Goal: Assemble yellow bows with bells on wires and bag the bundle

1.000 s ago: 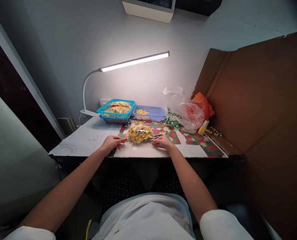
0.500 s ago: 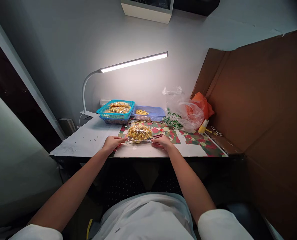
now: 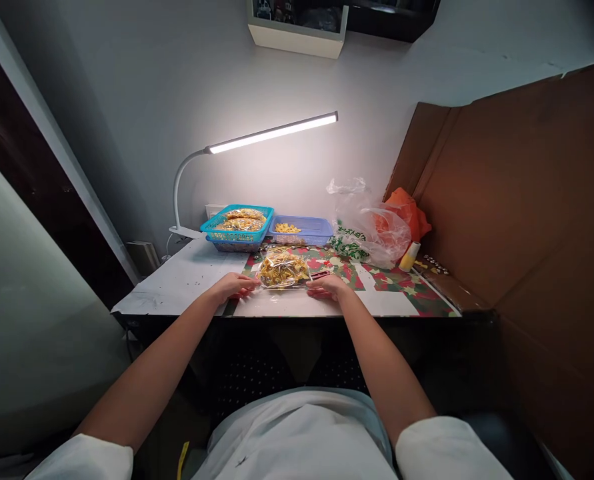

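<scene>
A clear plastic bag of gold pieces (image 3: 283,270) lies near the front of the table, between my hands. My left hand (image 3: 235,287) pinches the bag's left front corner, fingers pressed together. At the right front corner my right hand (image 3: 327,287) has its fingers closed on the bag's edge. A small dark red tool (image 3: 320,275) sticks out beside the right fingers, partly hidden by them. Behind the bag, a teal basket (image 3: 237,235) holds filled bags, and a blue-purple basket (image 3: 319,230) holds loose yellow pieces.
A lit lamp (image 3: 274,133) arches over the table. At the right stand clear plastic bags (image 3: 389,233) with green-printed contents, an orange bag (image 3: 414,213), a yellow-white roll (image 3: 409,257) and a large cardboard sheet (image 3: 507,200). Small beads lie near the cardboard's foot.
The view has shifted slightly, so everything appears a little lower and to the right. Both hands remain at the bag's front corners, with the left fingers curled in more.
</scene>
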`<state>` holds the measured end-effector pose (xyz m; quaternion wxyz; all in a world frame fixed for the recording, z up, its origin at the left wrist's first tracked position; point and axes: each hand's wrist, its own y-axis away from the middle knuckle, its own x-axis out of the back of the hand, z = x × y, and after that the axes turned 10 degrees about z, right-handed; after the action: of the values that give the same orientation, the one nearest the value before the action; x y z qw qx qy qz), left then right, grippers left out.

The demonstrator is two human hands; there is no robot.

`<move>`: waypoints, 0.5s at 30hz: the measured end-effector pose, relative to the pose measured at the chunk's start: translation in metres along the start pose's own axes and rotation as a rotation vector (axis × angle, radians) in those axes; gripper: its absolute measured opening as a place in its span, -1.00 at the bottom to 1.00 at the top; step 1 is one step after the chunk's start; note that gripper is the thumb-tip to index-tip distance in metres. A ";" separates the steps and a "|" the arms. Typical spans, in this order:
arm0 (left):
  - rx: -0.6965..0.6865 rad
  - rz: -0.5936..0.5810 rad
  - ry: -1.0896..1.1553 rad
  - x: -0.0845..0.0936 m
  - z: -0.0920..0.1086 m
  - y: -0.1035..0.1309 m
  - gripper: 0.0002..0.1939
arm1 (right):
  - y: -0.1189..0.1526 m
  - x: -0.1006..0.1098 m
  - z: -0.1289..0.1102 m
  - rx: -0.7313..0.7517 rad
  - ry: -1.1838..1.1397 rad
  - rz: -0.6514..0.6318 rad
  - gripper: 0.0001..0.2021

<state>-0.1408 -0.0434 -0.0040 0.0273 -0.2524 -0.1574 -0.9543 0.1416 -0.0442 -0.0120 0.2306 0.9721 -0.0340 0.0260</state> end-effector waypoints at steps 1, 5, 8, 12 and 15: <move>0.008 -0.028 -0.006 0.002 0.002 -0.002 -0.73 | -0.001 0.001 -0.001 -0.007 0.023 -0.015 -0.65; 0.037 -0.084 -0.034 0.005 0.008 -0.007 -0.69 | -0.006 0.000 -0.003 -0.012 0.094 -0.050 -0.67; 0.023 -0.067 -0.048 -0.003 0.006 -0.009 -0.66 | -0.009 -0.004 0.000 -0.002 0.129 -0.057 -0.67; -0.016 0.024 -0.035 -0.014 -0.002 -0.007 -0.64 | -0.012 -0.003 0.002 0.016 0.144 -0.065 -0.67; -0.028 0.071 -0.019 -0.017 -0.003 -0.006 -0.63 | -0.013 -0.001 0.003 0.053 0.128 -0.054 -0.66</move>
<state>-0.1277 -0.0392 -0.0166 0.0561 -0.2673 -0.1351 -0.9524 0.1417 -0.0340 -0.0199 0.2073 0.9747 0.0076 0.0828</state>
